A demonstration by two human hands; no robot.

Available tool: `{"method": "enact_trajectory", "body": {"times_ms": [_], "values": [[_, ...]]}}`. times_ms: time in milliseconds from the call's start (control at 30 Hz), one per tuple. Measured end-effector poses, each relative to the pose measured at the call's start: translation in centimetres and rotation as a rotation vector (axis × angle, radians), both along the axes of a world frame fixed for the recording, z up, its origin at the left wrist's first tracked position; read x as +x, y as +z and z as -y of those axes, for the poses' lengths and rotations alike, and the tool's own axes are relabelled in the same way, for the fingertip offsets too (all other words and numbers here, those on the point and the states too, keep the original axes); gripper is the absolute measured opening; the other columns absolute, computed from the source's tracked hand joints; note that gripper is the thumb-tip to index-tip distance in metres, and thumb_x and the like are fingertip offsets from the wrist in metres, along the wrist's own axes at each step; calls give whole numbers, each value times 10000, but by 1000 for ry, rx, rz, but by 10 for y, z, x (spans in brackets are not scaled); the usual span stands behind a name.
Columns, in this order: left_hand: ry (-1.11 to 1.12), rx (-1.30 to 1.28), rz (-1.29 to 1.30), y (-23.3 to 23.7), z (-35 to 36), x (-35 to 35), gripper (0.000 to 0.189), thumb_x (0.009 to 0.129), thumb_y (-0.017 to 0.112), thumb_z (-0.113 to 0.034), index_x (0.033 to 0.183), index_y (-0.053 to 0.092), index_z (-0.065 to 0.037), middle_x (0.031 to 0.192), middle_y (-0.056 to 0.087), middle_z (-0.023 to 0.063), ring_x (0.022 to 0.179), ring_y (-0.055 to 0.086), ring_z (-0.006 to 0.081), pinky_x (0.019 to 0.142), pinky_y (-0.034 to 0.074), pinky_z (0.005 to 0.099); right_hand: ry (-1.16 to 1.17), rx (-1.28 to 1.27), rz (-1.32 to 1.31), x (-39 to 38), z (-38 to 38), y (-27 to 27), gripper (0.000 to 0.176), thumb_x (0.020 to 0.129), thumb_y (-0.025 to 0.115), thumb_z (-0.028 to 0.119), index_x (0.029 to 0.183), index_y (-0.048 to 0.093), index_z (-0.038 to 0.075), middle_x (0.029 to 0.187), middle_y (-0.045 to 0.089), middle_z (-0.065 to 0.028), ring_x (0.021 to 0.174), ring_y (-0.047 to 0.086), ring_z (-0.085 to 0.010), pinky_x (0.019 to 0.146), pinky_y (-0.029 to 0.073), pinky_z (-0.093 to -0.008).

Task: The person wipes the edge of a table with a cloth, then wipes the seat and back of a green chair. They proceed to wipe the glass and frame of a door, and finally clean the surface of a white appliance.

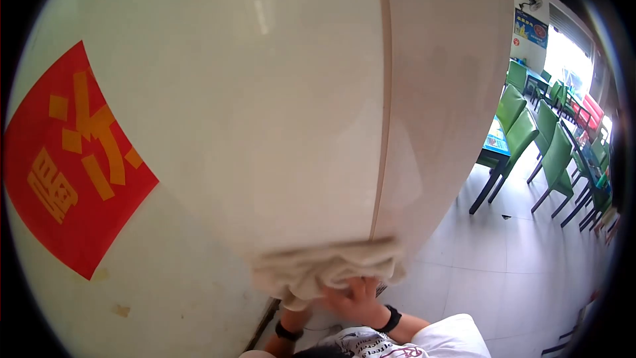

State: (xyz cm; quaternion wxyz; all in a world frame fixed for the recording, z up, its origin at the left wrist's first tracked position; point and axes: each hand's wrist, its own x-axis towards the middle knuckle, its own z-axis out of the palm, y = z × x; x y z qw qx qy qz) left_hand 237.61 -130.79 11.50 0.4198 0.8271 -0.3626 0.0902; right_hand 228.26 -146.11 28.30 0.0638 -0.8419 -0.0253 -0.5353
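Note:
A beige cloth (324, 266), bunched in folds, lies against the lower part of a pale, glossy wall (265, 126). Its upper edge is smeared by motion. My right hand (353, 297) is on the cloth's lower folds, fingers bent into the fabric and partly blurred. Close beside it on the left, my left hand (298, 318) reaches up under a hanging fold of the same cloth, which hides its fingers. Each wrist wears a black band.
A red paper sign (83, 159) with gold characters is stuck on the wall at left. A brown vertical strip (385, 93) runs down to the cloth. Green chairs (553, 159) and dark-legged tables (493, 149) stand on the tiled floor (464, 252) at right.

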Motion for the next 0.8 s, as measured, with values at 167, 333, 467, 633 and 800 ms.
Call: {"method": "enact_trajectory", "body": {"times_ms": [167, 333, 467, 633, 800], "values": [[-108, -144, -232, -34, 9, -30, 362, 782, 652, -230, 1096, 566, -71, 1037, 579, 106, 948, 535, 252, 809, 431, 347, -10, -223, -410, -42, 20, -136, 385, 699, 636, 368, 1082, 611, 339, 997, 441, -20, 978, 428, -234, 819, 360, -390], [-110, 178, 260, -99, 13, 2, 368, 790, 662, -233, 1097, 566, -53, 1031, 599, 133, 936, 560, 305, 798, 447, 395, -7, -299, -507, -54, 63, -120, 366, 727, 606, 355, 1093, 601, 350, 1210, 460, 2, 1129, 416, -203, 957, 279, -447], [-110, 171, 316, -35, 23, -2, 381, 767, 681, -236, 1096, 576, -73, 1062, 599, 110, 992, 552, 302, 833, 436, 416, 20, -224, -304, -39, 91, -46, 370, 712, 639, 313, 1073, 578, 364, 1184, 443, 12, 1070, 484, -237, 820, 432, -418], [-116, 205, 455, 256, 30, -15, 440, 691, 727, -254, 1105, 604, -167, 1089, 589, 35, 1053, 531, 244, 883, 409, 396, -318, -717, -226, -44, 141, 69, 509, 802, 562, 507, 1287, 428, 433, 1297, 355, -67, 1196, 366, -301, 954, 234, -643], [74, 368, 1021, 400, 10, 4, 531, 686, 676, -297, 1202, 567, -233, 1179, 552, 57, 1142, 463, 311, 984, 353, 443, -332, -777, -99, -28, 157, 246, 590, 728, 671, 457, 1265, 506, 277, 1219, 384, -139, 1252, 266, -421, 1005, 162, -641]]}}
